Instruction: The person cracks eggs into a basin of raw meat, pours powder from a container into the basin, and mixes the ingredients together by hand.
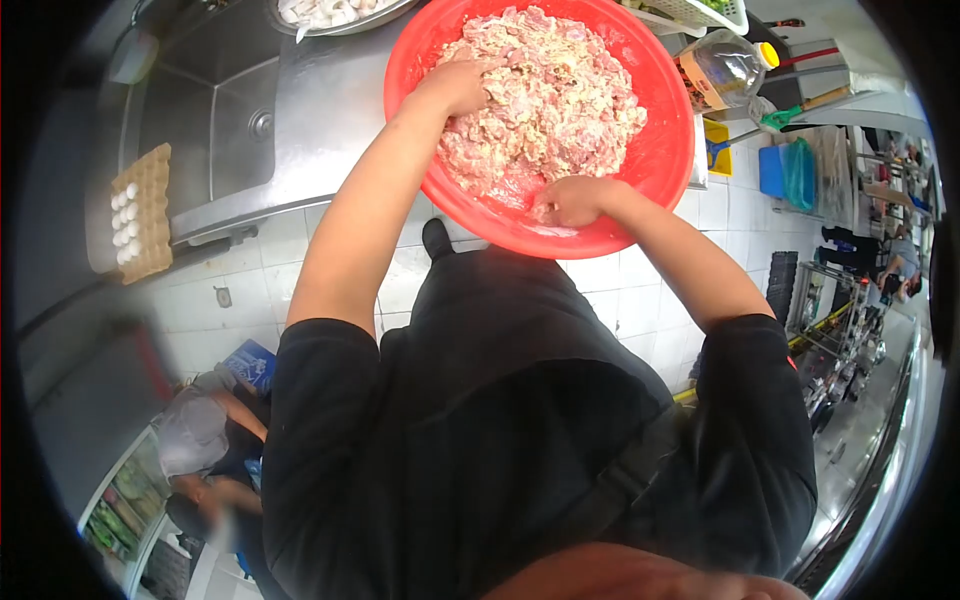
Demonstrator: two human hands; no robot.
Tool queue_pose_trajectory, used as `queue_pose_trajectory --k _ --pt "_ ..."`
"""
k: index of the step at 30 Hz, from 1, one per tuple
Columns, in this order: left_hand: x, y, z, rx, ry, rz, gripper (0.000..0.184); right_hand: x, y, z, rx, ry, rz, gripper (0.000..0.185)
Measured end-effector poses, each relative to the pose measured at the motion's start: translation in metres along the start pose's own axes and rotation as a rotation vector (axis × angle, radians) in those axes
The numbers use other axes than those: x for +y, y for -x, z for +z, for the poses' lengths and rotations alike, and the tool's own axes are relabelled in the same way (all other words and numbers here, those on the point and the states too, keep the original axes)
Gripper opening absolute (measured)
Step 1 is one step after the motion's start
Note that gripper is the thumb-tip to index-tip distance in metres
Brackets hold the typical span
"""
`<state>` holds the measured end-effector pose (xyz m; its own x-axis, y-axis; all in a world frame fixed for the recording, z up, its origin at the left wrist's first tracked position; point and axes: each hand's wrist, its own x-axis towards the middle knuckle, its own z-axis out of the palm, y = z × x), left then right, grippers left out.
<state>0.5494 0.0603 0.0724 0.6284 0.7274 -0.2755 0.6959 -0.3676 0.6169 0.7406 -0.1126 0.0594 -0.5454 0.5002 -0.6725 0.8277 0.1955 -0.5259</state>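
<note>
A large red basin [660,190] at the top centre holds a heap of raw, pale pink meat [550,95] coated in a yellowish mix. At the heap's left side is my left hand [455,88], its fingertips hidden at the meat. My right hand [572,202] is low in the basin near its front wall, fingers curled in against a piece of meat. Whitish liquid shows beside it on the basin's inner wall.
A steel counter [320,110] with a sink [240,130] lies left, beside an egg tray [152,215]. A metal bowl [345,22] stands behind. Right of the basin is a yellow-capped bottle [725,70]. One person [200,430] is at lower left, another [902,262] far right.
</note>
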Motion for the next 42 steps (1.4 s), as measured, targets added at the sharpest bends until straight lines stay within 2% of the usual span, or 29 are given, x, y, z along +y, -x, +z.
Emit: queue_pose_trajectory --k 3,5,6,8,9,11,12,14,15,16,17,19,20,22,24,25,26,27,28,30,31,32,34,35,36,38,39,40,42 --pt "-0.003 0.002 0.005 -0.005 0.027 -0.004 0.071 0.000 0.013 -0.023 -0.140 -0.112 0.008 0.021" --pt "0.002 0.004 -0.001 0.010 0.025 -0.004 0.072 0.000 0.023 -0.044 -0.409 -0.597 0.095 0.021" --pt "0.009 0.009 -0.007 -0.042 0.046 -0.060 0.071 0.002 0.030 -0.055 -0.402 -0.592 0.092 0.021" --pt "0.021 0.017 -0.013 -0.090 0.060 -0.114 0.071 0.003 0.046 -0.075 -0.066 -0.767 0.004 0.025" --pt "0.027 0.020 -0.015 -0.099 0.073 -0.156 0.071 -0.004 0.051 -0.085 -0.057 -0.766 -0.003 0.025" --pt "0.030 0.017 -0.010 -0.106 0.070 -0.192 0.070 -0.019 0.056 -0.102 0.460 -0.375 0.101 0.039" --pt "0.021 0.009 0.006 -0.038 -0.080 -0.117 0.070 -0.021 0.055 -0.103 0.477 -0.377 0.096 0.039" --pt "0.029 0.008 0.014 0.027 -0.241 -0.031 0.072 -0.017 0.052 -0.096 0.871 -0.073 0.073 0.046" --pt "0.046 0.023 0.018 0.019 -0.298 -0.030 0.077 -0.004 0.043 -0.092 0.795 0.056 0.246 0.071" --pt "0.056 0.031 0.022 0.011 -0.352 -0.034 0.085 -0.001 0.040 -0.086 0.799 0.053 0.246 0.071" --pt "0.059 0.027 0.026 0.007 -0.354 -0.036 0.085 0.001 0.038 -0.076 0.665 0.029 0.378 0.086" --pt "0.056 0.009 0.031 -0.368 -0.455 -0.299 0.098 0.013 0.027 -0.066 0.446 -0.052 0.534 0.122" --pt "0.050 0.002 0.030 -0.363 -0.461 -0.302 0.098 0.027 0.017 -0.064 0.453 -0.053 0.529 0.122" --pt "0.042 -0.003 0.024 0.035 -0.191 -0.253 0.068 0.039 0.007 -0.060 0.753 -0.203 0.431 0.119" --pt "0.040 -0.009 0.021 -0.100 0.075 -0.392 0.066 0.037 0.003 -0.056 0.821 -0.464 0.432 0.113" --pt "0.031 -0.019 0.026 0.082 0.058 -0.391 0.068 0.042 -0.004 -0.062 0.929 -0.485 0.462 0.108" --pt "0.011 -0.034 0.037 0.137 0.191 -0.381 0.067 0.047 -0.008 -0.067 1.040 -0.506 0.493 0.104" --pt "0.008 -0.037 0.037 0.191 0.324 -0.366 0.066 0.046 -0.011 -0.067 1.140 -0.601 0.373 0.081" --pt "0.007 -0.041 0.038 0.201 0.313 -0.360 0.066 0.046 -0.012 -0.071 1.152 -0.602 0.363 0.081" --pt "0.013 -0.032 0.048 -0.097 1.240 -0.401 0.057 0.043 -0.013 -0.072 0.864 -1.594 0.004 0.062" --pt "0.019 -0.029 0.040 -0.157 1.274 -0.297 0.045 0.051 -0.014 -0.071 0.798 -1.688 -0.023 0.041" --pt "0.020 -0.030 0.034 -0.153 1.275 -0.288 0.045 0.056 -0.012 -0.073 0.803 -1.680 -0.027 0.041" --pt "0.025 -0.024 0.023 -0.313 1.582 -0.145 0.046 0.067 -0.015 -0.074 0.752 -1.909 -0.235 0.038" --pt "0.029 -0.021 0.019 -0.285 1.671 -0.132 0.046 0.076 -0.010 -0.074 0.697 -1.935 -0.352 0.037" --pt "0.027 -0.022 0.016 -0.279 1.670 -0.131 0.046 0.074 0.000 -0.080 0.693 -1.933 -0.356 0.037" --pt "0.020 -0.022 0.015 -0.260 1.545 -0.023 0.050 0.063 0.031 -0.089 1.020 -1.513 -0.042 0.037" --pt "0.037 -0.003 -0.001 -0.171 1.296 -0.096 0.054 0.079 0.030 -0.089 1.086 -1.166 0.101 0.040" --pt "0.034 0.000 -0.003 -0.173 1.302 -0.099 0.054 0.085 0.038 -0.087 1.082 -1.165 0.107 0.040" --pt "0.027 0.003 -0.006 -0.128 0.038 -0.080 0.058 0.092 0.051 -0.084 0.917 -0.597 0.337 0.046"
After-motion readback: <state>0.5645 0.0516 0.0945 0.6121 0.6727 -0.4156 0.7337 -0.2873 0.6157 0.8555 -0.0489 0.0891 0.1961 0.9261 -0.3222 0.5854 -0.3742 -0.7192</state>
